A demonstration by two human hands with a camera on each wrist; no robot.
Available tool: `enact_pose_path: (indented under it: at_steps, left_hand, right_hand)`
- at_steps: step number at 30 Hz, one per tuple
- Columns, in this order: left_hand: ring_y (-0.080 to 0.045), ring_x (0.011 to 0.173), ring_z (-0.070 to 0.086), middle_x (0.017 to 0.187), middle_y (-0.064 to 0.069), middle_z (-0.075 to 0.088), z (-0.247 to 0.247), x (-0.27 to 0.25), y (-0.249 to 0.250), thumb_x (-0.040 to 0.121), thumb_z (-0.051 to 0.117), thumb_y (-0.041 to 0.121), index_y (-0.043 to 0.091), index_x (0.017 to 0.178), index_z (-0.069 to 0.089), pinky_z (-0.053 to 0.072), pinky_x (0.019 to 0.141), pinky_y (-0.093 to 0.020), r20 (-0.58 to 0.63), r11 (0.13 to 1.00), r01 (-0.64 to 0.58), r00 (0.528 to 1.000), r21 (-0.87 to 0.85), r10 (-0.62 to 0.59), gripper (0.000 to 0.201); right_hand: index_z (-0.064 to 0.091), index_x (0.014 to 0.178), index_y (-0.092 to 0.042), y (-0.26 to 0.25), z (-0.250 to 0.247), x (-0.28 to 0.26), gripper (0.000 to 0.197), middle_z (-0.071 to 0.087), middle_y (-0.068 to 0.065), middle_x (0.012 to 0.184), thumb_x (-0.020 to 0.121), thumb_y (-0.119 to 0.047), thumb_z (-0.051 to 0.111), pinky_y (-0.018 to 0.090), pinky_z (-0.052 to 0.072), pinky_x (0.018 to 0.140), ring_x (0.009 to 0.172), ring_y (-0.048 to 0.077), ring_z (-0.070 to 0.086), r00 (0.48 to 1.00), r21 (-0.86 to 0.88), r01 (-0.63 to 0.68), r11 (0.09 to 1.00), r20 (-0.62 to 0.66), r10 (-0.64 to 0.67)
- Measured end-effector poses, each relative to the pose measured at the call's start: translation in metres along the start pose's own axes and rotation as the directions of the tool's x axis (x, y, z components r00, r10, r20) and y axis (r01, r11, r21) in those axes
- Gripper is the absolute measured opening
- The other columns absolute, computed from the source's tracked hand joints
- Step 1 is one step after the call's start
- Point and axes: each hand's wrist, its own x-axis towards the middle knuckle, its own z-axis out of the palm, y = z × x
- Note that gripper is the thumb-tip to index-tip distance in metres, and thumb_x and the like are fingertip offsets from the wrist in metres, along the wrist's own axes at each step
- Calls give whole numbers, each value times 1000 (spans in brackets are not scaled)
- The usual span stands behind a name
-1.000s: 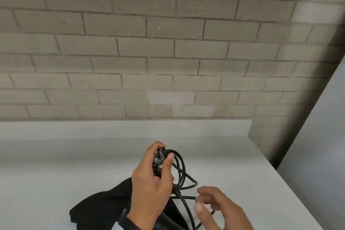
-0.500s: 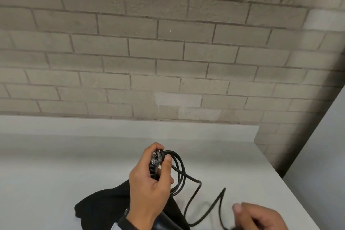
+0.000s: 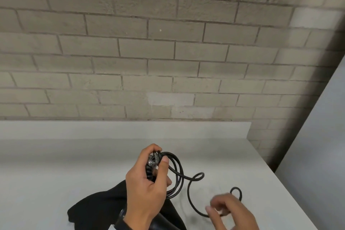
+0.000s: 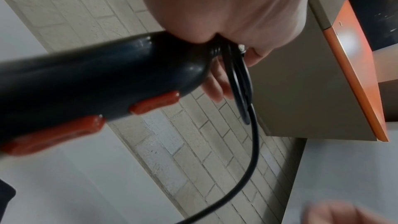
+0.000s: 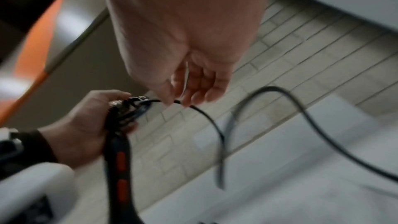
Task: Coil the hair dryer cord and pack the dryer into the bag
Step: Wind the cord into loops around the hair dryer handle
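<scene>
My left hand (image 3: 159, 155) grips the butt end of the black hair dryer handle (image 4: 96, 77), which has red buttons, and holds a few coiled loops of black cord (image 3: 175, 172) against it. From the coil the loose cord (image 3: 189, 195) curves down over the counter to my right hand (image 3: 214, 211). That hand pinches the cord between thumb and fingertips, as the right wrist view shows (image 5: 183, 103). A further loop of cord (image 3: 237, 191) shows behind the right hand. The black bag (image 3: 97, 213) lies crumpled on the counter under my left wrist. The dryer's head is hidden.
The white counter (image 3: 56, 173) runs back to a grey brick wall (image 3: 168, 61) and ends at an edge on the right (image 3: 291, 188), beside a pale grey panel (image 3: 321, 145). An orange-edged cabinet (image 4: 355, 74) hangs overhead.
My right hand swung out to the lower right along the cord, then came partly back towards the left hand. The loose cord now lies in a wider curve. The left hand kept its grip.
</scene>
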Motion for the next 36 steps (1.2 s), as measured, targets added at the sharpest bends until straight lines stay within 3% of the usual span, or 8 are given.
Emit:
enact_pose_path:
  at_steps: [4,6,9,11,18,23,29,36]
  left_hand:
    - [-19,46,65,57,-14,64,-2,-1,1,84,59,34,44,97,60,54,54,-21,6,1000,-17,1000,19,17,17]
    - [-17,46,64,57,-15,64,-4,-1,1,84,59,35,45,97,59,53,54,-19,-2,999,-26,1000,22,26,17]
    - [-17,46,65,55,-15,63,-6,-1,0,85,59,35,45,96,59,55,55,-27,-30,999,-30,999,37,31,15]
    - [-17,45,65,56,-14,63,-6,-1,-2,89,60,35,44,95,58,55,55,-32,-34,997,-50,998,56,52,11]
    - [-13,45,64,54,-3,63,-5,-5,1,91,53,49,39,98,61,53,52,-34,86,987,-160,984,19,158,15]
    - [-15,47,60,68,9,65,-11,-5,5,82,69,54,33,98,64,50,47,-35,155,976,-220,963,-12,219,27]
    - [-12,48,62,67,13,65,-11,-8,1,83,67,56,34,92,65,51,46,-28,105,976,-217,971,-3,217,24]
    - [-11,62,70,67,9,71,-9,-11,0,89,59,52,33,96,68,52,60,-16,-41,979,-201,979,-24,200,22]
  right_hand:
    - [38,122,-53,-28,19,17,46,40,-36,129,81,-52,60,2,25,99,125,-19,28,991,87,21,996,132,-33]
    - [30,114,-58,-34,17,25,30,42,-38,122,91,-51,49,4,15,107,121,-29,19,956,12,109,994,273,-108]
    - [43,96,-52,-45,5,39,5,60,-22,91,91,-54,41,17,46,81,89,-3,55,937,64,263,963,220,-271]
    - [51,95,-43,-53,-9,49,8,59,-19,85,92,-49,46,14,44,66,73,3,55,938,124,273,954,187,-293]
    - [66,91,-18,-84,-30,92,6,59,-18,78,94,-19,60,9,39,63,67,0,53,896,199,429,881,31,-443]
    - [65,85,-24,-95,-19,103,14,61,-6,68,93,-33,58,35,47,56,55,23,54,952,363,255,896,70,-299]
    - [66,83,-23,-86,1,98,11,63,-4,62,93,-28,61,17,45,61,59,4,57,985,502,-1,865,151,-86]
    - [68,82,-21,-77,20,71,17,70,1,80,92,-33,63,39,50,70,73,25,63,973,620,-211,756,204,104]
